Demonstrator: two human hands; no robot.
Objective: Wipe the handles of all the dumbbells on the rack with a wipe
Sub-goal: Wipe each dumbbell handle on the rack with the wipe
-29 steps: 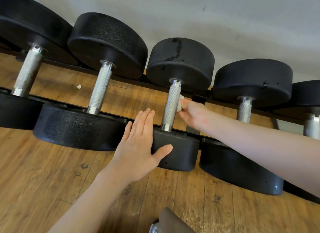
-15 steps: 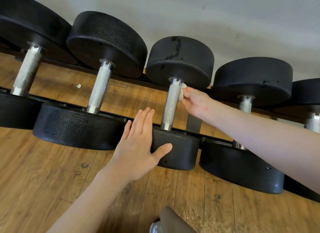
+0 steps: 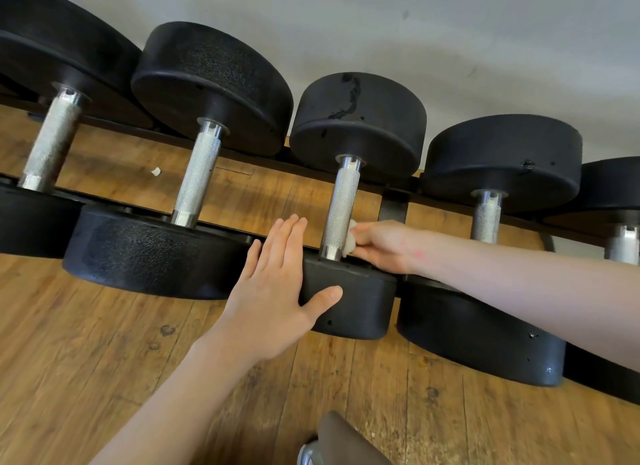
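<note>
The rack (image 3: 393, 206) holds a row of black dumbbells over a wooden floor (image 3: 86, 354). The left hand (image 3: 273, 284) lies flat, fingers straight, on the middle dumbbell (image 3: 349, 302). The right hand (image 3: 382, 245) pinches a small white wipe (image 3: 349, 245) against the low end of its handle (image 3: 341, 212)

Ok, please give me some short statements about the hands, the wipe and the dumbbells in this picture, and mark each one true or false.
1. The right hand presses the wipe against the middle dumbbell's handle. True.
2. The left hand grips a handle. False: it rests flat on the near weight head.
3. The wipe is at the handle's far end. False: it is near the near end.
4. A small white scrap lies on the wooden floor. True.
</note>
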